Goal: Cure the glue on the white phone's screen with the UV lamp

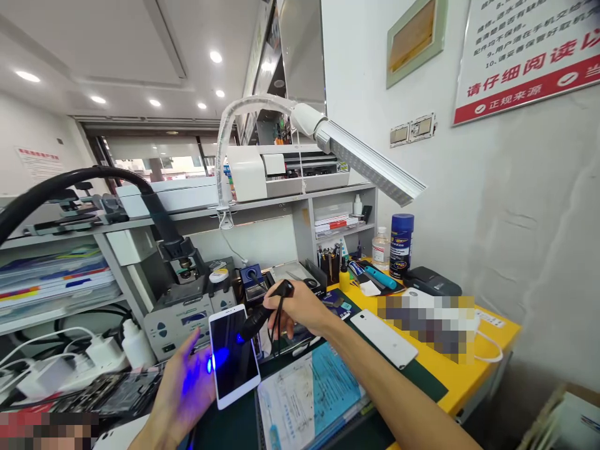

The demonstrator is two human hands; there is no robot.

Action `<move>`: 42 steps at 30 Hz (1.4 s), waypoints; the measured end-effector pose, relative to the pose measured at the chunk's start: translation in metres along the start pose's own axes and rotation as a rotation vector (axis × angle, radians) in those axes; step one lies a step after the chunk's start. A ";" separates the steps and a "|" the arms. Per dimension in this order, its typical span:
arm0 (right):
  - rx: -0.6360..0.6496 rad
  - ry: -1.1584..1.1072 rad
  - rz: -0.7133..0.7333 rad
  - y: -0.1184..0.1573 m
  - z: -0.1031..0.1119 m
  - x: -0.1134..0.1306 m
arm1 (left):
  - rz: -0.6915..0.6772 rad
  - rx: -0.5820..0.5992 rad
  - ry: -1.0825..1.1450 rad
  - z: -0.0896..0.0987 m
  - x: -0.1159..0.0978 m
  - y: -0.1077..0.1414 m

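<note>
A white-framed smartphone [234,369] with a dark screen is tilted up in front of me. My left hand [187,378] supports it at its left edge, the thumb raised beside it and the other fingers hidden behind. In my right hand [300,309] is a black flashlight [255,323] with a dangling cord, its tip close to the screen. Blue-violet light from it falls on the phone's left edge and on my left palm. Below lies a printed blue and white booklet [312,394] on a dark green mat [422,378].
A white phone back cover [384,337] lies right, on the mat and yellow table [497,325]. Behind stand a blue spray can [402,245], a yellow bottle [344,278] and a grey control unit [180,322]. A lamp [370,159] hangs overhead; dark phone parts [122,394] lie left.
</note>
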State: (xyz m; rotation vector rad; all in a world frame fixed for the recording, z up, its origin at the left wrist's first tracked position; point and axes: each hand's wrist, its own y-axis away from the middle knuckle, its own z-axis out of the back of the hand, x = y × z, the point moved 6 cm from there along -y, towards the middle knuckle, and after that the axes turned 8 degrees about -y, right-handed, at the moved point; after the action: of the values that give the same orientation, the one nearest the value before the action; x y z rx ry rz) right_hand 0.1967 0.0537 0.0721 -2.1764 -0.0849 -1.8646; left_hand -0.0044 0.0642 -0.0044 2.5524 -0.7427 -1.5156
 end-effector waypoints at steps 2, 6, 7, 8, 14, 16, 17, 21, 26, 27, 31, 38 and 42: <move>-0.013 -0.022 -0.044 0.002 0.008 0.002 | 0.005 0.013 -0.042 -0.001 0.000 0.001; -0.047 -0.056 -0.083 0.005 0.023 0.006 | 0.000 -0.032 -0.100 0.001 -0.001 0.003; -0.054 -0.060 -0.086 0.006 0.026 0.007 | 0.001 -0.057 -0.079 0.002 -0.001 0.004; -0.059 -0.060 -0.087 0.006 0.028 0.007 | -0.006 -0.047 -0.045 0.001 -0.001 0.004; -0.032 0.000 -0.029 0.006 0.013 0.005 | -0.004 0.183 0.075 -0.016 0.000 0.001; 0.003 0.027 -0.018 0.009 0.002 0.005 | -0.002 0.193 0.080 -0.016 0.000 0.001; 0.022 0.047 -0.018 0.011 -0.002 0.006 | 0.000 0.191 0.076 -0.016 0.001 0.001; 0.071 0.152 -0.043 0.017 -0.009 0.009 | 0.005 0.174 0.075 -0.015 0.001 0.001; 0.131 0.116 -0.157 0.021 -0.004 0.006 | -0.010 0.184 0.094 -0.013 0.001 -0.002; 0.137 0.088 -0.176 0.022 -0.002 0.006 | -0.012 0.180 0.102 -0.012 0.001 -0.002; 0.232 -0.121 -0.162 0.029 -0.003 0.012 | -0.008 0.166 0.117 -0.009 0.002 -0.003; 0.108 -0.265 -0.149 0.024 -0.003 0.012 | 0.003 0.133 0.107 -0.008 0.002 -0.003; -0.041 -0.231 -0.238 0.020 0.003 0.001 | 0.005 0.152 0.131 -0.008 0.002 -0.003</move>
State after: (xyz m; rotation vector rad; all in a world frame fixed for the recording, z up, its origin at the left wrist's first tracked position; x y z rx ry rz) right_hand 0.2043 0.0352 0.0696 -2.4974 -0.3701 -1.7327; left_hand 0.0047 0.0647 -0.0028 2.7241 -0.8773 -1.3219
